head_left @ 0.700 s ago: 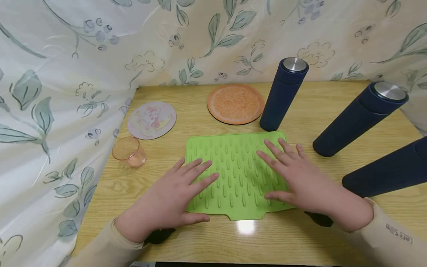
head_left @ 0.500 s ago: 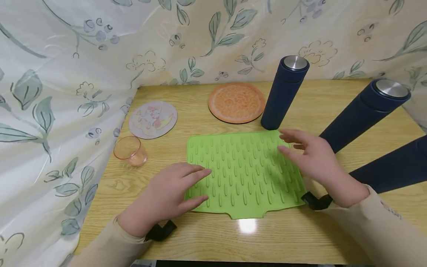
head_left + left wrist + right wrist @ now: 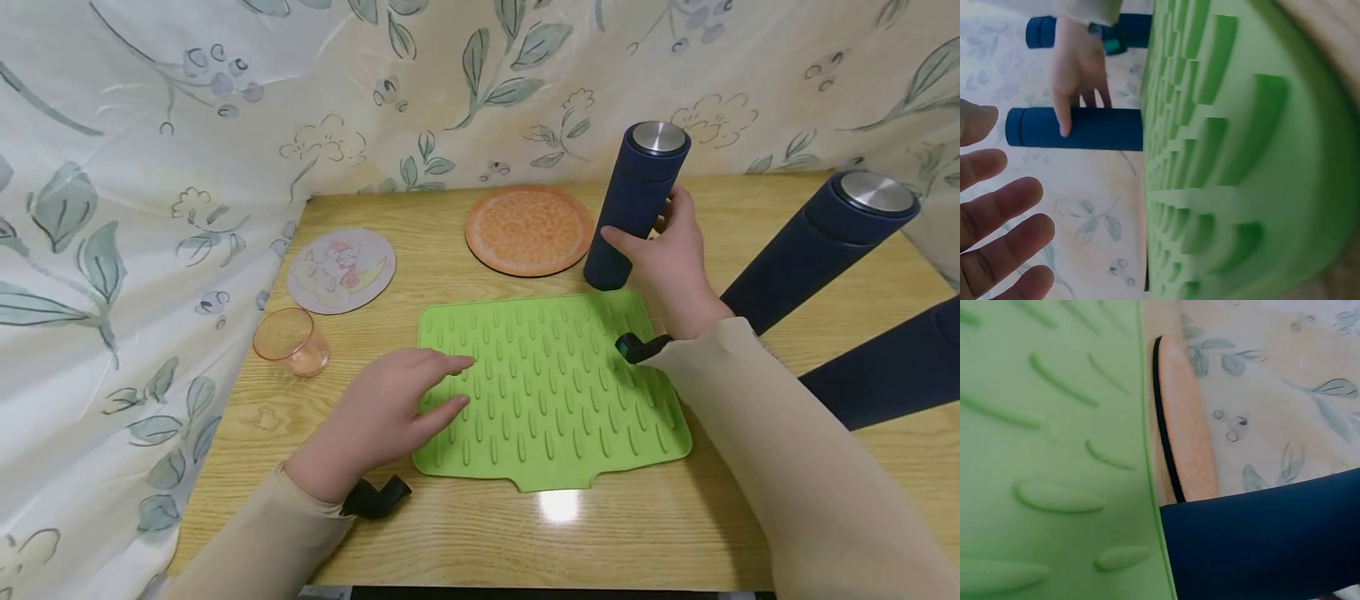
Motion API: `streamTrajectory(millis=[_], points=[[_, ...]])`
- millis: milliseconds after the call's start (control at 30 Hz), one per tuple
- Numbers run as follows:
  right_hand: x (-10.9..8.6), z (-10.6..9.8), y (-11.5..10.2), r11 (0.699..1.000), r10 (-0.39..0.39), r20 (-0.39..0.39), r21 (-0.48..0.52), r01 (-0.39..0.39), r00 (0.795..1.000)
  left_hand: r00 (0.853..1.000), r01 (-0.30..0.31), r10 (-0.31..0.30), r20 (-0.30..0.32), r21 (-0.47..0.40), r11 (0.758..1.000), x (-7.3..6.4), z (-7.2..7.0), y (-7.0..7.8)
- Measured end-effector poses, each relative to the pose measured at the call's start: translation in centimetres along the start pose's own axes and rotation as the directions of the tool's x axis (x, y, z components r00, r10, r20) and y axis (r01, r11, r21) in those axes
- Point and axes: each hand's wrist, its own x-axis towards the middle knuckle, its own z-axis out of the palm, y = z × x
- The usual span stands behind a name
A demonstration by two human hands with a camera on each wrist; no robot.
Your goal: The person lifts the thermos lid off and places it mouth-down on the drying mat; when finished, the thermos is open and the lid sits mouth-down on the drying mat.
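My right hand (image 3: 671,262) is at the tall dark blue thermos flask (image 3: 637,196) with a steel-topped lid at the back. The thumb lies across the flask's near side, and the fingers reach round its right side, partly hidden behind it. In the right wrist view, the flask (image 3: 1266,531) stands upright just beyond the mat. My left hand (image 3: 390,412) is held over the left edge of the green ribbed silicone mat (image 3: 547,383), fingers relaxed and holding nothing. In the left wrist view, its fingertips (image 3: 1025,190) show apart from the mat.
Two more dark blue flasks, one further back (image 3: 817,250) and one nearer (image 3: 892,362), stand at the right. An orange round mat (image 3: 528,229) lies left of the gripped flask. A pink round mat (image 3: 341,271) and a clear orange cup (image 3: 292,342) are at the left.
My right hand has moved from above the green mat, forward to the back flask, and its fingers have gone round it. The left hand has drawn its fingers together slightly over the mat's edge.
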Motion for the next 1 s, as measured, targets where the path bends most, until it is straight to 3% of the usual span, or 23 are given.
streamTrajectory(millis=[100,200,300,400,467,533,633,767,833,1000], points=[[-0.2,0.6,-0.1,0.999,-0.038,-0.061,0.018,0.039,0.997,1.000,-0.015,0.015,-0.003,0.003,1.000,0.4,-0.1,0.1],[-1.4,0.7,-0.3,0.991,-0.131,-0.122,0.007,0.132,0.984,1.000,-0.030,0.031,-0.006,0.005,1.000,0.8,-0.5,0.2],[-3.5,0.6,-0.9,0.963,-0.267,-0.150,-0.011,0.268,0.952,0.998,-0.057,0.057,-0.033,0.017,0.998,1.2,-1.0,0.4],[-6.4,0.1,-1.7,0.917,-0.398,-0.105,-0.002,0.400,0.911,0.993,-0.081,0.081,-0.084,0.009,0.997,1.6,-1.7,0.6],[-8.3,-0.3,-2.0,0.878,-0.478,-0.029,-0.003,0.479,0.878,0.988,-0.093,0.092,-0.121,-0.004,0.996,1.9,-2.4,0.9],[-9.9,-0.8,-2.1,0.830,-0.555,0.064,-0.030,0.558,0.829,0.983,-0.105,0.100,-0.154,-0.026,0.994,2.3,-3.2,1.3],[-11.7,-1.3,-1.9,0.739,-0.643,0.215,-0.081,0.669,0.735,0.974,-0.136,0.122,-0.191,-0.062,0.989,2.8,-4.4,2.1],[-13.1,-1.8,-1.8,0.631,-0.674,0.391,-0.137,0.764,0.627,0.962,-0.192,0.163,-0.218,-0.118,0.974,3.4,-5.5,3.3],[-13.5,-1.9,-1.9,0.594,-0.662,0.463,-0.156,0.789,0.590,0.956,-0.232,0.198,-0.215,-0.148,0.961,3.6,-5.8,3.9],[-14.4,-1.6,-2.0,0.523,-0.614,0.582,-0.204,0.827,0.532,0.940,-0.324,0.292,-0.174,-0.200,0.925,3.7,-6.1,4.9]])
